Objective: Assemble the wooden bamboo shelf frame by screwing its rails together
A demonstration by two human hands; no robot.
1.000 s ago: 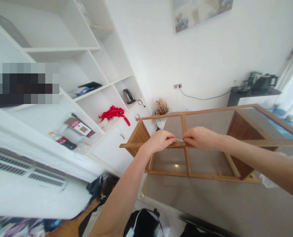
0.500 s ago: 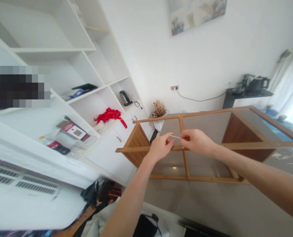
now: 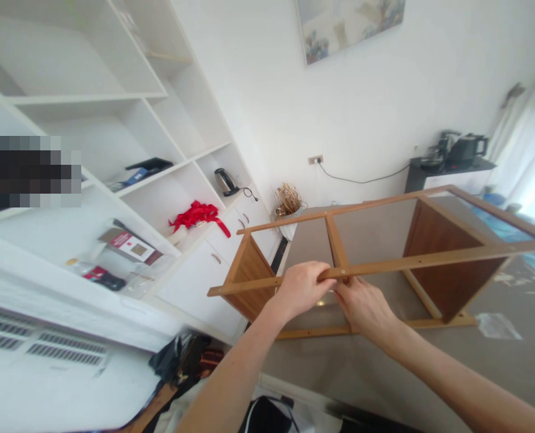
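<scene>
A brown wooden frame [image 3: 384,264] with slim rails, a crossbar and solid end panels lies on its side on the grey-brown tabletop [image 3: 375,367]. My left hand [image 3: 301,288] is closed around its near upper rail, just left of the crossbar joint. Below that rail, beside the joint, is my right hand [image 3: 364,304], its fingers curled together and touching the underside. The two hands' fingertips almost meet. Whatever the right fingers may hold is hidden by the rail and the hands. The thin pale rod seen earlier cannot be made out now.
White shelving [image 3: 168,138] on the left holds a red ribbon [image 3: 197,213], a kettle [image 3: 225,182] and a bottle [image 3: 98,273]. A plastic bag [image 3: 499,326] lies on the tabletop at right. A dark bag [image 3: 174,355] sits low at left.
Both hands have come down from above the rail, where they held a thin pale rod between them. The left now grips the rail; the right has moved underneath. The frame's right end has shifted slightly.
</scene>
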